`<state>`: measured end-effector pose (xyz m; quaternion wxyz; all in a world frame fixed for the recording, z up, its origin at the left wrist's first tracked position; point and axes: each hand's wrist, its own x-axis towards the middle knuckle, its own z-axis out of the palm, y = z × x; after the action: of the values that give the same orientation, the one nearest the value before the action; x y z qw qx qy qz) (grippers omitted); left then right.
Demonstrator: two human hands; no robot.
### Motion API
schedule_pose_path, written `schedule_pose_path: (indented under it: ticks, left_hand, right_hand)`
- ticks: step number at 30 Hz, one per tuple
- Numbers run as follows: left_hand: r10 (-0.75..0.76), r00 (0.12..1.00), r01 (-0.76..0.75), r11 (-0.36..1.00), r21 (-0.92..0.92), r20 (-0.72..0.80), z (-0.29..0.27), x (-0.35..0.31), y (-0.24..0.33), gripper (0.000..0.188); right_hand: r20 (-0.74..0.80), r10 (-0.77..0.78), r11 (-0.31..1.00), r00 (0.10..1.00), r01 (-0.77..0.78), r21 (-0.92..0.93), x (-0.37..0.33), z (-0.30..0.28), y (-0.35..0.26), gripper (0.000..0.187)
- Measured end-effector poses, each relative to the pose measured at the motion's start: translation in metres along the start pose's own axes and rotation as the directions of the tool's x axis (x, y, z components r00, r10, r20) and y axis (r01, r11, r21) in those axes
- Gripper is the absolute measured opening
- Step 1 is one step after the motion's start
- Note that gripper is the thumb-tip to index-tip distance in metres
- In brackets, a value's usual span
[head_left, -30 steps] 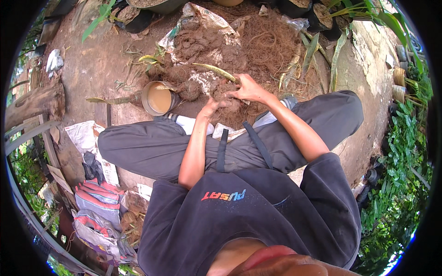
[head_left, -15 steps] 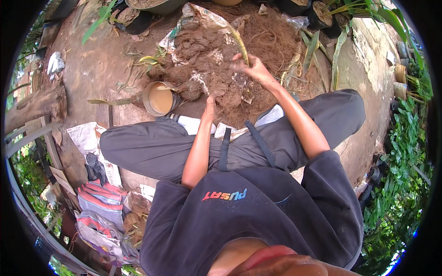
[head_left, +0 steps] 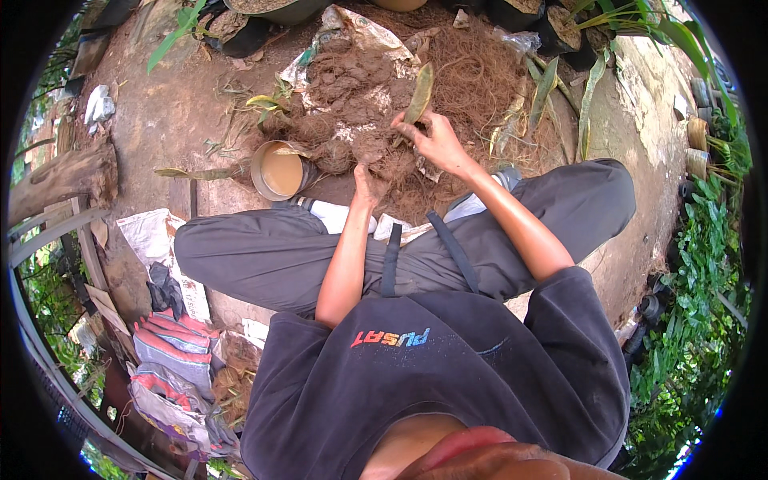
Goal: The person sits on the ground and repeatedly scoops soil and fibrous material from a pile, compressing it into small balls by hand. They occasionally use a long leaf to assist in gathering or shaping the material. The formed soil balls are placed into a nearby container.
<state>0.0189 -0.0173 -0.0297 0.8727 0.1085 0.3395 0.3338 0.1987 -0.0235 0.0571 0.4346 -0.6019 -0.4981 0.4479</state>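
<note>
My right hand [head_left: 440,144] pinches the lower part of a snake plant leaf [head_left: 420,94], which stands nearly upright with a greenish-yellow edge. My left hand [head_left: 370,186] is cupped against a brown clump of mud and fibre [head_left: 392,164]; most of its fingers are hidden by the clump. The leaf's lower end is close to the clump, but the right hand hides whether they touch. In front of both hands lies a heap of wet brown mud [head_left: 352,84] on a white sack [head_left: 372,34]. Loose brown fibre [head_left: 472,72] spreads to its right.
Left of the mud, a tub of brown water [head_left: 280,182] stands near my foot. More snake plant leaves [head_left: 590,100] lie at the right. A leaf with a root ball [head_left: 196,173] lies left of the tub. Black pots [head_left: 232,32] line the far side. Folded sacks [head_left: 172,352] are at lower left.
My right hand has moved slightly left and down, toward my left hand. The leaf has turned its broad side into view. My left hand has shifted slightly right.
</note>
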Motion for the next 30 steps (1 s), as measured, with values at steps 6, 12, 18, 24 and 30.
schedule_pose_path:
  ticks: [6, 12, 18, 24, 30]
  left_hand:
    - [-0.001, 0.999, 0.002, 1.000, -0.011, 0.037, 0.009, -0.001, 0.002, 0.051]
    - [0.007, 1.000, -0.006, 0.998, -0.060, 0.016, -0.025, 0.015, -0.020, 0.053]
    - [-0.049, 0.998, 0.060, 0.966, -0.250, 0.048, 0.028, -0.004, 0.004, 0.060]
    - [-0.025, 0.999, 0.027, 0.997, -0.075, 0.033, 0.007, 0.009, -0.009, 0.051]
    - [-0.014, 1.000, 0.016, 0.998, -0.053, 0.024, -0.004, 0.007, -0.007, 0.047]
  right_hand:
    - [0.057, -0.104, 0.978, 0.993, 0.113, -0.177, -0.010, 0.006, 0.002, 0.016]
    - [0.028, -0.337, 0.870, 0.941, 0.322, -0.373, -0.022, 0.020, 0.026, 0.029]
    - [0.005, -0.147, 0.938, 0.989, 0.141, -0.316, -0.014, 0.013, 0.024, 0.027]
    - [-0.093, -0.054, 0.920, 0.994, 0.013, -0.391, -0.019, 0.014, 0.009, 0.031]
    - [-0.070, -0.083, 0.984, 0.994, 0.071, -0.164, -0.022, 0.010, 0.011, 0.059]
